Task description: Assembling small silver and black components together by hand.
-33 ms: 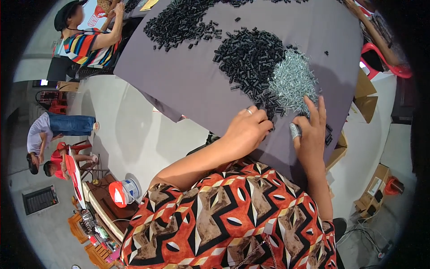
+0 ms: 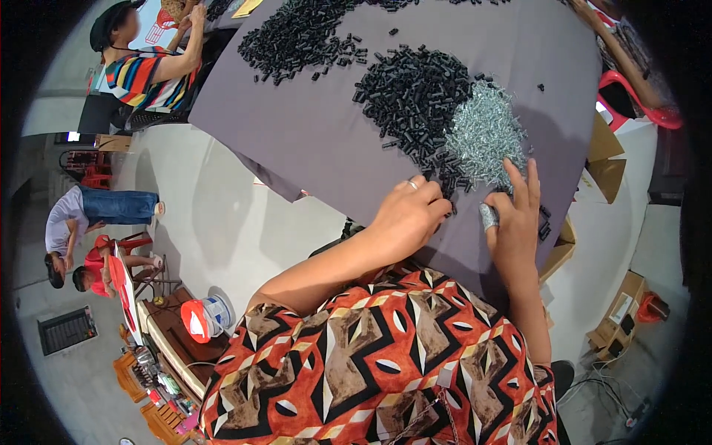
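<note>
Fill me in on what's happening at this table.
A person works bare-handed at a grey table. The left hand seems closed on a small black piece beside the heap of black pieces. The right hand is at the near edge of the silvery heap; whether it holds anything is unclear.

Tablecloth (image 2: 297,141), plain mauve-grey; heaped small pieces (image 2: 411,100), black; pile of fine bits (image 2: 486,137), bright silver. Ring (image 2: 413,184) on the left hand (image 2: 415,213), silver; thumb cover (image 2: 489,216) on the right hand (image 2: 515,233), silvery grey. Wearer's shirt (image 2: 371,356) shows an angular geometric print in rust-red, black, brown and cream, with white-and-black almond motifs. Co-worker's shirt (image 2: 137,78), multicoloured stripes including red, orange, blue and white; hat (image 2: 110,26), black. Bucket (image 2: 217,314), white and blue with a red top (image 2: 194,322). Floor (image 2: 222,222), pale grey.
</note>
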The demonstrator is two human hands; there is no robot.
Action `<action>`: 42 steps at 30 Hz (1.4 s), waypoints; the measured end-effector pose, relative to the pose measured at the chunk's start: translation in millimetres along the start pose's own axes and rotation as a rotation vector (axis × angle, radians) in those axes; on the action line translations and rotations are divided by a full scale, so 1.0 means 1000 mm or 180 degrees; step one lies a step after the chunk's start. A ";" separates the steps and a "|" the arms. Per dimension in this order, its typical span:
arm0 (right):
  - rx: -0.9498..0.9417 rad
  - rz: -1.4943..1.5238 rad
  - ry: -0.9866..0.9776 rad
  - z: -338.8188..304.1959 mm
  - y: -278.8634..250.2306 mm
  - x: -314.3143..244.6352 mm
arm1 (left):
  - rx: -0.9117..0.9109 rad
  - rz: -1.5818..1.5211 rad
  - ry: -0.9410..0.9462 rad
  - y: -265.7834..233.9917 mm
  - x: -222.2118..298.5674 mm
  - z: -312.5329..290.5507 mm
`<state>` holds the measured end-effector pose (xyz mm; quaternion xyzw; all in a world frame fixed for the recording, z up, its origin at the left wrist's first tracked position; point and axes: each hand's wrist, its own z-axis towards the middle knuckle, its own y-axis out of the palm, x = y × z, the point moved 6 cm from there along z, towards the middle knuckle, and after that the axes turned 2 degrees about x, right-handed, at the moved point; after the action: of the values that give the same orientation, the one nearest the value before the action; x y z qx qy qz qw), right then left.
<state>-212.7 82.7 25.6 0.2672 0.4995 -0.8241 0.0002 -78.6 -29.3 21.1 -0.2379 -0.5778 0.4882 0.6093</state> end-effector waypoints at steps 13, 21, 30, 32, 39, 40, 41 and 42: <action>-0.0180 -0.0127 -0.0012 -0.012 0.002 -0.007 | 0.0020 -0.0048 -0.0089 -0.003 -0.004 -0.008; 0.0065 0.0233 -0.0005 -0.020 -0.006 -0.002 | 0.0422 -0.0930 -0.0391 -0.012 -0.010 -0.003; 0.0071 0.0576 0.0079 -0.016 -0.008 0.002 | 0.0368 -0.1862 -0.0882 0.000 -0.018 -0.012; -0.0163 0.0613 -0.0102 -0.012 0.000 -0.007 | 0.0370 -0.2165 -0.1080 0.003 -0.022 -0.015; -0.0475 0.0324 -0.0215 -0.010 0.009 -0.015 | -0.0205 -0.4182 -0.1968 0.018 -0.028 -0.022; -0.0478 0.0320 -0.0216 -0.009 0.009 -0.016 | -0.0299 -0.4246 -0.2004 0.019 -0.028 -0.023; -0.0527 0.0325 -0.0213 -0.008 0.008 -0.017 | -0.0305 -0.4253 -0.1998 0.021 -0.027 -0.023; -0.0575 0.0329 -0.0208 -0.008 0.009 -0.017 | -0.0228 -0.4212 -0.2001 0.023 -0.027 -0.024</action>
<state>-192.2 80.0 23.5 0.2645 0.5570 -0.7829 0.0830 -59.2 -37.2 -16.6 0.2923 -0.7637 0.0441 0.5739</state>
